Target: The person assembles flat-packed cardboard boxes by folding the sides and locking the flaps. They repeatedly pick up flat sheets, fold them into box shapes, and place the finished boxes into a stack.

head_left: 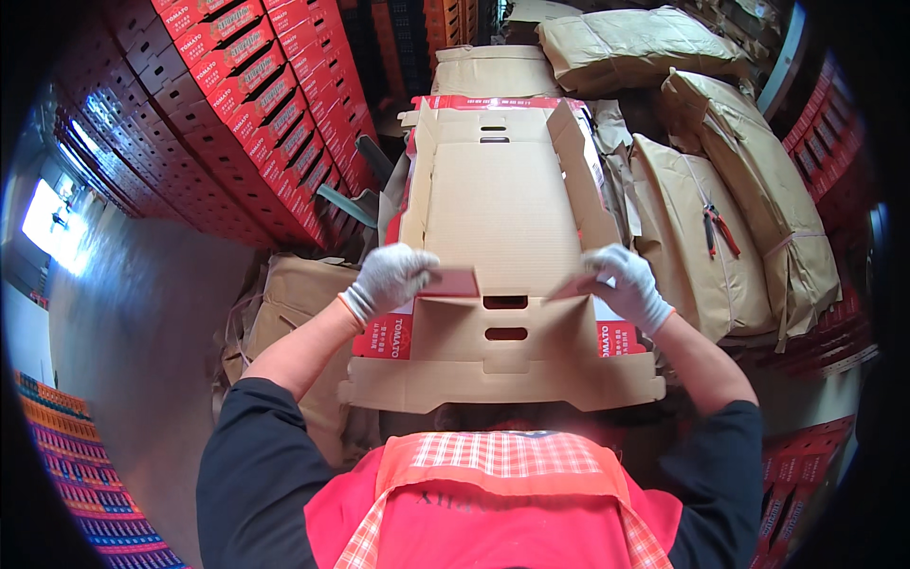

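Note:
In front of me lies a partly folded cardboard box, brown inside and red outside, its far end and both long sides standing up. The near end panel, with oval hand slots, lies folded out toward me. My left hand, in a pale work glove, pinches the near left corner flap. My gloved right hand grips the near right corner flap, which is slightly blurred. Both flaps are bent inward over the box floor. Parts of the fingers are hidden behind the flaps.
Tall stacks of red printed cartons rise at the left. Paper-wrapped bundles lie to the right, with red-handled pliers on one. Another wrapped bundle sits below my left arm. Concrete floor runs along the left.

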`<state>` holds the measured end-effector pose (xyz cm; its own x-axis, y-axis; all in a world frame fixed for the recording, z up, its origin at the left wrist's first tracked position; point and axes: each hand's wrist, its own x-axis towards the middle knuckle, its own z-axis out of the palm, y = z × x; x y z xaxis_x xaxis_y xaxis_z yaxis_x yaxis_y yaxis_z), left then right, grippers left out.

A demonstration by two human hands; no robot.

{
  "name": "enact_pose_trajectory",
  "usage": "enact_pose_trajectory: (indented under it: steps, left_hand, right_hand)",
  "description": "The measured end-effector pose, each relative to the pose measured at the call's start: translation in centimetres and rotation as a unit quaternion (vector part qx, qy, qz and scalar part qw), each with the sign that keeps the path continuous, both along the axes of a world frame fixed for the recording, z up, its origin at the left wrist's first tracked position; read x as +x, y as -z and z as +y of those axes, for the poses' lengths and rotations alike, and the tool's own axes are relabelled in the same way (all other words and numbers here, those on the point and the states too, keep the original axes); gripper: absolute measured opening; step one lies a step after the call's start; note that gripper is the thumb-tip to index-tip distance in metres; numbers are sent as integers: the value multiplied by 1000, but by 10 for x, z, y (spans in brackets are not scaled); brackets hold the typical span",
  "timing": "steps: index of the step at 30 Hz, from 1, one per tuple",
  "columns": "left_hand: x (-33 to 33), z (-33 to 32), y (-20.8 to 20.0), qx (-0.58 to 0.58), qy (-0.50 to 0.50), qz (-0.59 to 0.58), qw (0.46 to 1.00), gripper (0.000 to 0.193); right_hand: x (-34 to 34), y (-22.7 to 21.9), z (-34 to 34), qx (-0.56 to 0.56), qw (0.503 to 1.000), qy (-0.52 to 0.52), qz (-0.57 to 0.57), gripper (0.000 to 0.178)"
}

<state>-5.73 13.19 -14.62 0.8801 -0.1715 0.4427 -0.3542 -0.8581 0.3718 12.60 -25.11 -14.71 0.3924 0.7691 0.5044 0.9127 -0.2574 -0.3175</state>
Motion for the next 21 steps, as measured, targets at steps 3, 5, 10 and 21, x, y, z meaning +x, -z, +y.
enact_pose_trajectory:
  steps: [3, 5, 10, 21]
  left_hand:
    - [0, -10, -32, -78, -75, -106, 988, 11]
    - [-23, -25, -37, 60, -7, -95, 994, 10]
    - [-83, -70, -40, 11, 160, 449, 879, 39]
    - [-56, -46, -30, 152, -124, 94, 976, 40]
  right_hand:
    - [-9, -36, 15, 134, 991, 2, -26, 39]
    - [-29, -61, 11, 19, 992, -83, -95, 30]
    - [-104, -79, 3, -394, 843, -244, 274, 43]
    - [-31, -43, 18, -142, 983, -111, -26, 54]
